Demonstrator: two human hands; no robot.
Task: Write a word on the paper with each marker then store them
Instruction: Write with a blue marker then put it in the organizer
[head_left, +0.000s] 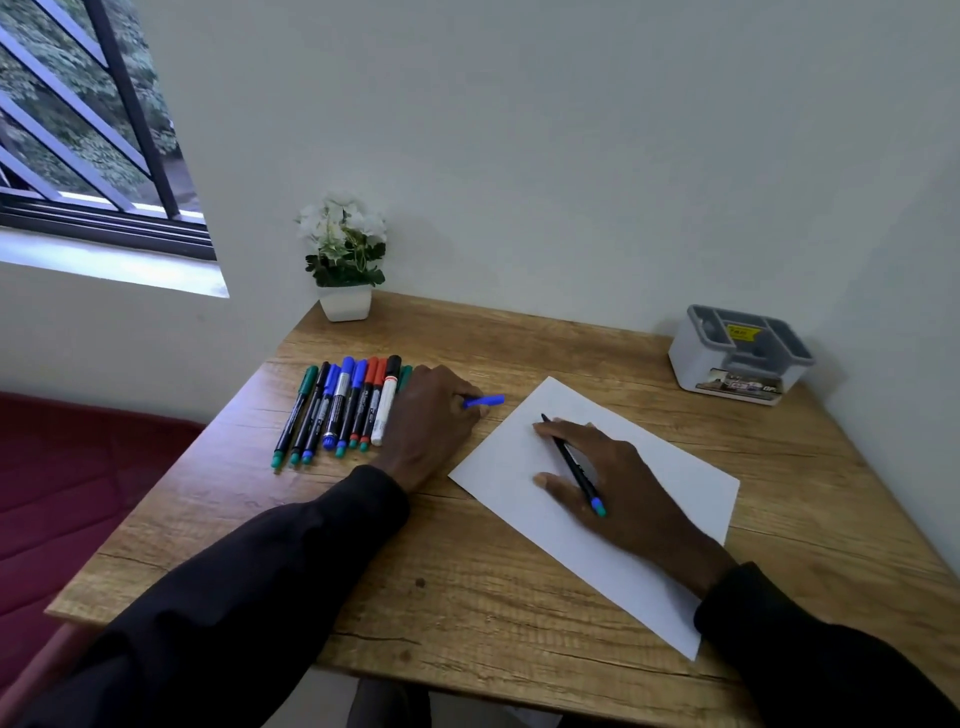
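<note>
A blank white sheet of paper (644, 525) lies angled on the wooden desk (467, 597). My right hand (618, 483) rests on the sheet and grips an uncapped black marker (574, 465) with a blue end, its tip touching the paper near the upper left. My left hand (431, 421) lies on the desk just left of the paper and holds the blue cap (485, 401) between its fingers. Several capped markers (343, 408) in green, blue, red and black lie side by side in a row to the left of that hand.
A grey and white desk organiser (740, 356) with compartments stands at the back right against the wall. A white pot of white flowers (345, 260) sits at the back left corner. A red seat (67, 493) lies beyond the desk's left edge.
</note>
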